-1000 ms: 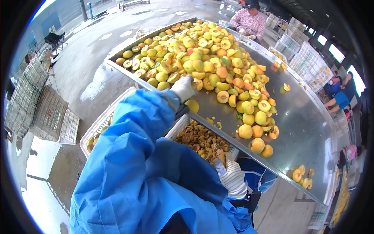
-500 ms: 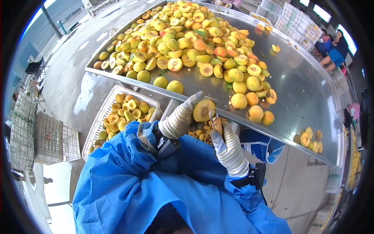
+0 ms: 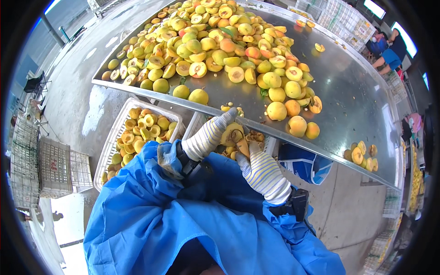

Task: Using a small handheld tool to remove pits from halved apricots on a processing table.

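My left hand, in a striped knit glove with grey fingertips, is closed around a yellow peach half. The cut face is turned to the right, toward the other hand. My right hand, gloved alike, grips a pitting tool by its tan handle. The tool's tip meets the cut face around the stone hollow; its metal end is hidden in the flesh now. Both hands are just off the near edge of a metal table. Below them a crate of stones and scraps is partly covered.
A big heap of whole and halved peaches covers the table's left and middle. Several halves lie at its right end. A white basket of pitted halves stands at my left. A blue bag is under the table. People sit far right.
The tool's metal loop, visible against the cut face before, has sunk into the peach half. Both hands have tilted and shifted slightly, and the view has moved a little.
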Motion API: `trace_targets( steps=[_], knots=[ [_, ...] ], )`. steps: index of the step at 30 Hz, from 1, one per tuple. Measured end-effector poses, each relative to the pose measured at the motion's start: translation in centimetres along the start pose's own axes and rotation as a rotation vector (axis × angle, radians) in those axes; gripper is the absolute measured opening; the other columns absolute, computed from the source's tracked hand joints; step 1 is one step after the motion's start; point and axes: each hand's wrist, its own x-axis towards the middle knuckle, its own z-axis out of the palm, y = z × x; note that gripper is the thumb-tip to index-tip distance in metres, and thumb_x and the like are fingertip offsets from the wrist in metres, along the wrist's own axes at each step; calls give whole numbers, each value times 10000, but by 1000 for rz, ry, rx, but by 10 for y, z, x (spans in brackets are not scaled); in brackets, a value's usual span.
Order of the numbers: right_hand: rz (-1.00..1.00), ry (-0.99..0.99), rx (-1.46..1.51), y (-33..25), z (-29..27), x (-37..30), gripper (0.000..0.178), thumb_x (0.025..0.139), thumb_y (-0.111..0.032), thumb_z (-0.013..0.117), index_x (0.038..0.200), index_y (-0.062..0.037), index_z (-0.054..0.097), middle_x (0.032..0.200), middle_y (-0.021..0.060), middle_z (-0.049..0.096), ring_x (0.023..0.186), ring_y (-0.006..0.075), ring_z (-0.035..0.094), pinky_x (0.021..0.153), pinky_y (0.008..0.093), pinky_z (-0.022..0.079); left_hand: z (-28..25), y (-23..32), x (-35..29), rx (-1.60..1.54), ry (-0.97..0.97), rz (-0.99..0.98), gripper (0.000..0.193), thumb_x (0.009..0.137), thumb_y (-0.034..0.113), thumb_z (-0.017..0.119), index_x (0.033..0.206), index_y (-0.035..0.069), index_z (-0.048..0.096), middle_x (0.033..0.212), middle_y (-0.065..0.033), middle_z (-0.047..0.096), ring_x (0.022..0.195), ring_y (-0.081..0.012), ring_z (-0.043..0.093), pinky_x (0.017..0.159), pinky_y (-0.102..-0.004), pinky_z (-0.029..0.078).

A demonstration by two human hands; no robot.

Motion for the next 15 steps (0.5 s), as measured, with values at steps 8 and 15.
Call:
trace_targets(
  steps=[8,15],
  knots=[
    [28,111,214,2,6,-3,408,956,-298,617,1051,98,590,658,251,618,607,435,630,537,488,498,-1,-2,2,-84,36,-36,593,902,601,603,1130,55,638,1026,-73,690,873,-149,674,704,-284,566],
    [26,81,151,-4,3,0,392,955,-280,620,1057,96,575,652,243,620,604,425,634,536,481,504,11,7,-6,-85,-24,-64,592,913,602,582,1112,49,654,1011,-72,689,861,-151,672,757,-276,554]
  ],
)
